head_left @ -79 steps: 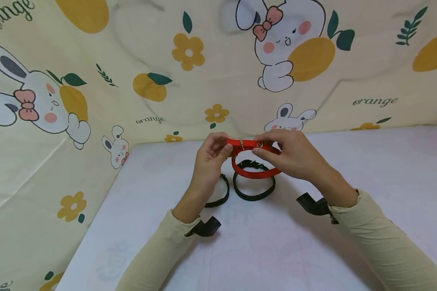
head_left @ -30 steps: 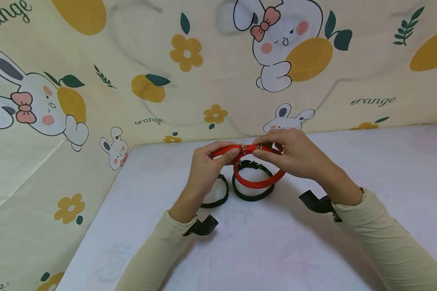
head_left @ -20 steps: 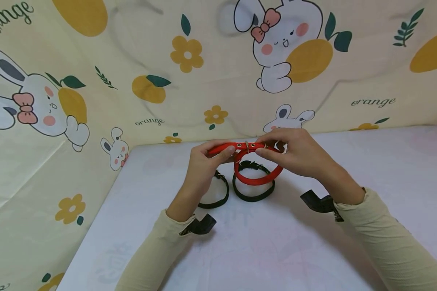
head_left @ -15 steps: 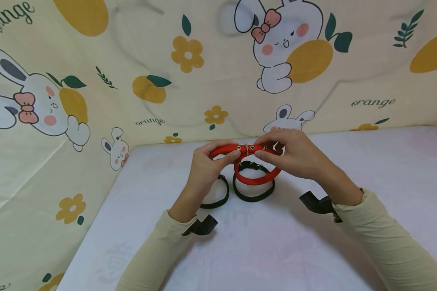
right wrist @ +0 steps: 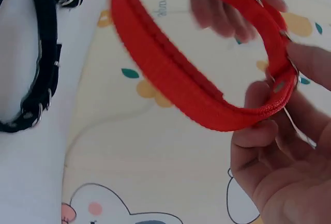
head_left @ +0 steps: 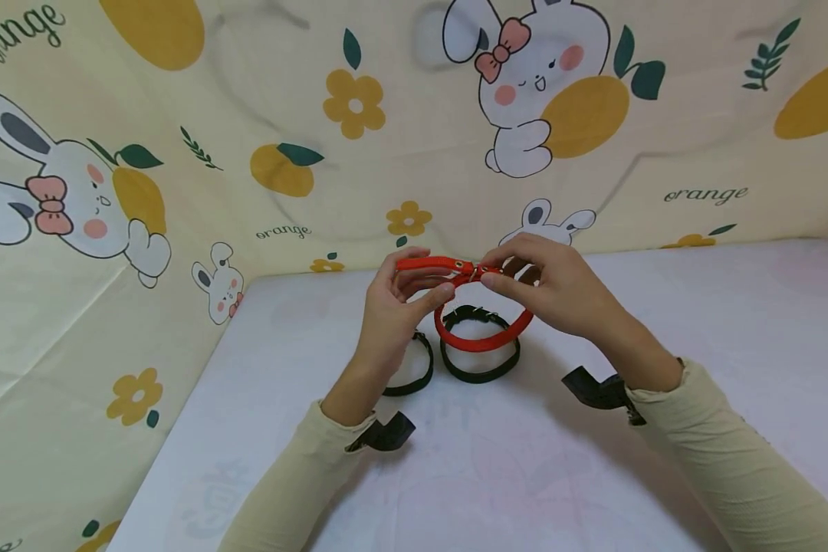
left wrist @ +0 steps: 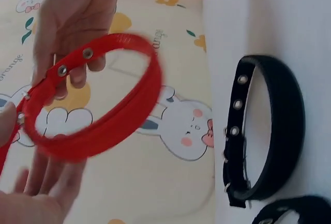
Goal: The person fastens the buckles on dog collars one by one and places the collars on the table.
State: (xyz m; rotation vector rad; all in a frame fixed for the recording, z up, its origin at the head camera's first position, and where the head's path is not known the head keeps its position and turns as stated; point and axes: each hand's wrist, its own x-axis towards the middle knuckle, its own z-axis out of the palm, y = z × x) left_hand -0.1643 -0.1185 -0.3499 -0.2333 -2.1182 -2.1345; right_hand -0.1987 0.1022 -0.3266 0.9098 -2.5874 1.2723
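Observation:
A red collar (head_left: 479, 345) with metal eyelets and a buckle is held above the table, its loop hanging down and its tail reaching left. My right hand (head_left: 559, 287) pinches the band beside the buckle between thumb and fingers. My left hand (head_left: 393, 314) is at the tail, its fingers loosely spread behind it and the thumb a little below. In the left wrist view, the left fingers (left wrist: 57, 177) stand apart from the red loop (left wrist: 108, 125). Two black collars, one in the middle (head_left: 479, 376) and one farther left (head_left: 407, 390), lie beneath; the left hand partly hides the latter.
The white table (head_left: 455, 475) stretches out in front and to both sides. Behind it and on the left hangs a cream cloth (head_left: 359, 176) printed with rabbits, oranges and flowers. Black straps (head_left: 596, 389) sit at both wrists.
The left fingers, which pinched the red collar's tail half a second ago, have loosened and spread. The tail has risen slightly. My right hand keeps its grip by the buckle; the black collars stay put.

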